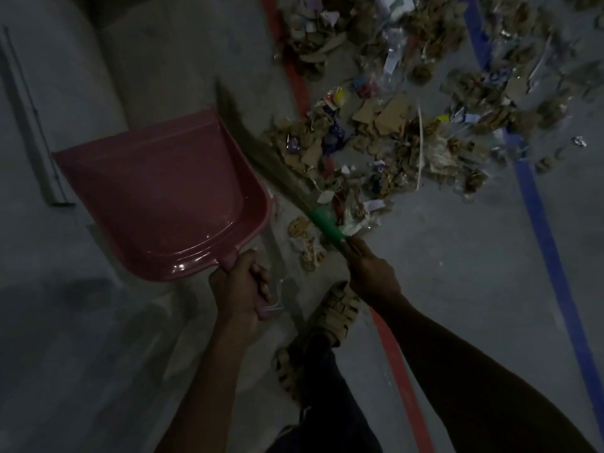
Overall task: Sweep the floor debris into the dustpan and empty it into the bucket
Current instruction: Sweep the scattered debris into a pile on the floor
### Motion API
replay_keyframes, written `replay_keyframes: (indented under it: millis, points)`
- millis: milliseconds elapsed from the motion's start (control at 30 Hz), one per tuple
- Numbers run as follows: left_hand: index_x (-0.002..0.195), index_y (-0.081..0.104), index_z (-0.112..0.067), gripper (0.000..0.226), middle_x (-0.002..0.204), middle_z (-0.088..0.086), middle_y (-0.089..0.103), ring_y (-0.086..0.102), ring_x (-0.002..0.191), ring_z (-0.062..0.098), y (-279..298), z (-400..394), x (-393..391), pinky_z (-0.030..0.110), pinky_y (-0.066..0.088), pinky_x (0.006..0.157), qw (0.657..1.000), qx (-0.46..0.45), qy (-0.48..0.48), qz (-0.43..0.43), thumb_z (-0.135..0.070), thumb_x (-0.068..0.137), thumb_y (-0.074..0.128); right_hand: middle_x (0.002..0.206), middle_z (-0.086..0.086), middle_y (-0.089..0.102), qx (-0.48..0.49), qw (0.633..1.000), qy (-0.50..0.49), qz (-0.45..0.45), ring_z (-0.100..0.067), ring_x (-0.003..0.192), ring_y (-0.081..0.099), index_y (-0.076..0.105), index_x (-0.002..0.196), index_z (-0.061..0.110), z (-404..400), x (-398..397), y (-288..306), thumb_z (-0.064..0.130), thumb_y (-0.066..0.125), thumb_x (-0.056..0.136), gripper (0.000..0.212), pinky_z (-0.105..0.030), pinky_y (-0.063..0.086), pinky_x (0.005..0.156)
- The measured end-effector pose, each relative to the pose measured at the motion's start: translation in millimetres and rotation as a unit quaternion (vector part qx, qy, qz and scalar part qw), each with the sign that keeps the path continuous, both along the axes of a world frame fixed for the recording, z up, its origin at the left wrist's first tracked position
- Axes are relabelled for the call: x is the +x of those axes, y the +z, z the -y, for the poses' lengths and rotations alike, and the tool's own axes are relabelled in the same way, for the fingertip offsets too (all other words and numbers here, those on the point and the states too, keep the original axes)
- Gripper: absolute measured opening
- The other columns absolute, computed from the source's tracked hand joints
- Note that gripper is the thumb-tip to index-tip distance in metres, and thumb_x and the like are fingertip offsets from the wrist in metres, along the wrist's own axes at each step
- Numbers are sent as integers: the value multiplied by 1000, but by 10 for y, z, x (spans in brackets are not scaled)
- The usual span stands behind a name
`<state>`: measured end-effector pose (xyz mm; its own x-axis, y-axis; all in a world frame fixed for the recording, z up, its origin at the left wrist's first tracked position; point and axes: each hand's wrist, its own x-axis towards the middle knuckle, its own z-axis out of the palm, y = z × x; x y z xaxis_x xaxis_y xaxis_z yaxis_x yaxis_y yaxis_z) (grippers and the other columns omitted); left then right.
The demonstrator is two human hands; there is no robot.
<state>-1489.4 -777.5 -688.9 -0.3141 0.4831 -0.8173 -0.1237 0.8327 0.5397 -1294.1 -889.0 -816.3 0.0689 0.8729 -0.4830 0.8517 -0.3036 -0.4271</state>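
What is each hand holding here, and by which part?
The left hand grips the pink dustpan by its handle at the near edge. The right hand grips the broom on its stick, just below the green band.

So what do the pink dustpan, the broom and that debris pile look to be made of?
Dustpan: glossy moulded plastic, judging by the highlights along its ridged back edge. Broom: a bundle of dry, grass-like bristles, blurred, bound in a green sleeve, probably plastic or tape. Debris pile: mostly torn brown cardboard, matte, mixed with paper scraps and clear crinkly film, likely plastic wrap.
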Motion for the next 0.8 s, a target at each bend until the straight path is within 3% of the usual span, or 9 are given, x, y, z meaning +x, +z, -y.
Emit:
replay_keyframes:
  millis: [167,300,400,500,667,800]
  points:
    - [63,45,-16,33,56,3,46,40,35,11,-69,109,-138,17,30,38,1000,-6,22,9,-16,85,69,151,-5,33,-67,990,-95,80,-29,84,62,34,152,24,55,94,-101,6,55,89,70,-33,48,55]
    - [63,45,-17,35,51,0,48,37,34,11,10,232,-186,16,29,43,999,-10,26,22,-20,87,69,151,-11,30,-23,978,-174,109,-40,77,59,36,149,11,-154,349,10,3,54,92,60,-38,44,53]
    - [61,46,-16,34,47,-1,48,36,32,11,115,335,-160,15,28,43,999,4,35,24,-18,88,68,156,-13,24,19,972,-184,142,-38,66,56,30,151,10,-234,490,56,-2,53,92,65,-37,43,49]
    - [60,45,-16,36,48,1,48,36,31,12,252,459,-145,15,28,43,999,6,36,27,-19,88,67,161,-18,17,35,977,-150,145,-32,62,49,20,156,8,-112,458,157,-1,52,94,71,-33,35,49]
    - [58,46,-16,36,50,2,51,37,34,14,441,709,-153,17,30,45,999,4,34,28,-23,86,69,160,-20,20,24,995,-48,89,-35,64,58,18,157,10,332,209,305,2,59,91,78,-33,41,45]
    - [61,46,-15,34,53,5,48,37,33,14,514,880,-110,17,29,41,999,15,48,18,-18,86,69,162,-13,20,-18,996,67,47,-41,80,63,22,158,17,636,89,386,5,57,88,79,-34,42,55]
